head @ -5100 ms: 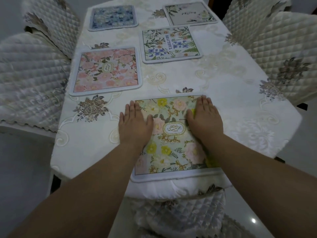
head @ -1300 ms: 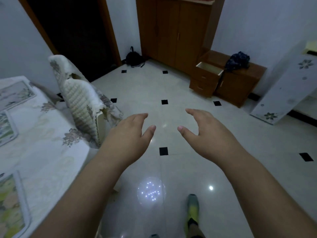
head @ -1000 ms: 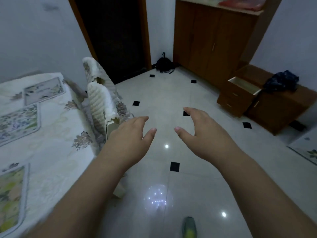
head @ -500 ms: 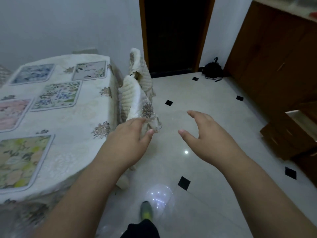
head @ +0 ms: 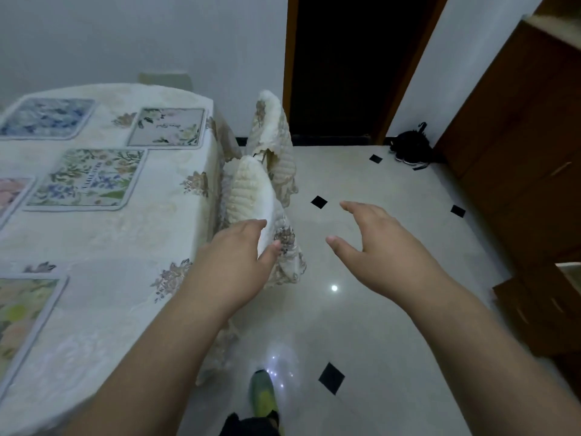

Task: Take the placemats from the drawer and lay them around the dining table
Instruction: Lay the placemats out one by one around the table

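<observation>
We look down past two bare forearms stretched forward over a pale tiled floor. Our left hand hangs in the air with loosely curved fingers, holding nothing; it overlaps the nearer quilted chair back in the view, and we cannot tell whether it touches. Our right hand is likewise relaxed and spread, thumb apart from fingers, gripping nothing.

To the left stands the worktop, draped in a cream cloth. The placemats lie flat on it, apart from one another: a green floral placemat, a pale grey placemat beyond it, a blue placemat at the far left, and a yellow-green placemat nearest us. A pink one is cut off by the left edge.

A dark doorway faces us, and brown cabinets line the right.
</observation>
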